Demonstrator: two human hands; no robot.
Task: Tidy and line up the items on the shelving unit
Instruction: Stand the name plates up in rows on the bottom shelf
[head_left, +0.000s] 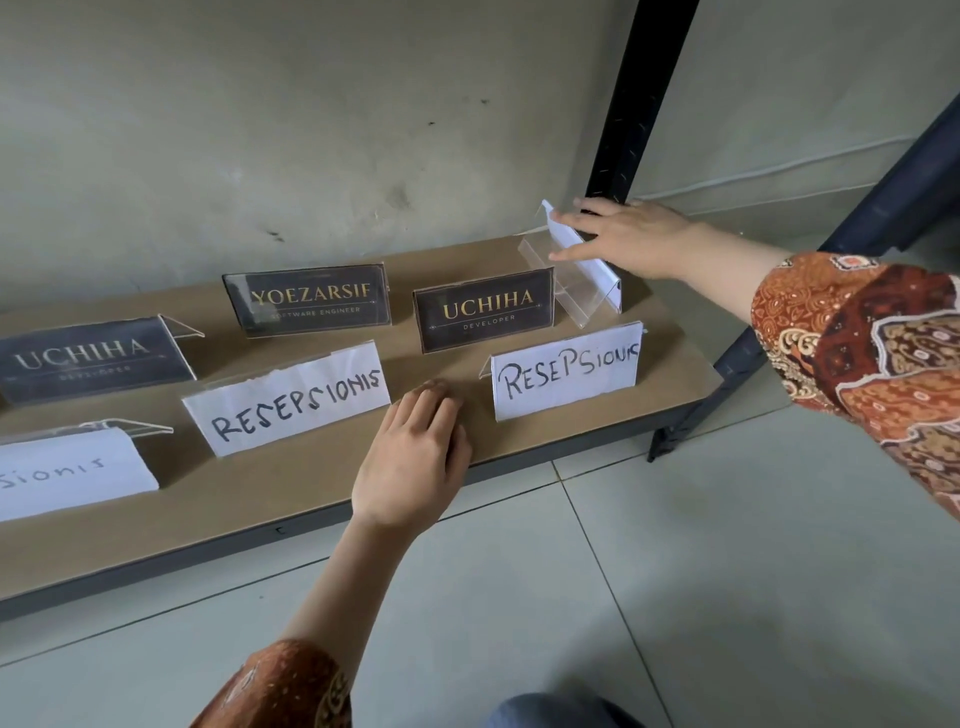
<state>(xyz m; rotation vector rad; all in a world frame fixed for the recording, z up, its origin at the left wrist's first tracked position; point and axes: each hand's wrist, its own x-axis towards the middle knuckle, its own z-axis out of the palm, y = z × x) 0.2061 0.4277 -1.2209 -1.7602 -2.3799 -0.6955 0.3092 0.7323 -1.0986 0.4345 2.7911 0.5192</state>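
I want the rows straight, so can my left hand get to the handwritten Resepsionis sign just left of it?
Probably yes: the left hand rests flat on the shelf beside that sign, nothing between them.

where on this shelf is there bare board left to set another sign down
Bare board runs along the front edge, below the middle RESEPSIONIS sign and around the left hand. The back right corner is crowded: the right hand touches a turned acrylic stand behind the UCHIHA sign.

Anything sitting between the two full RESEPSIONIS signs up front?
Only the left hand, resting on the bare shelf board between the left sign and right sign, per the head view.
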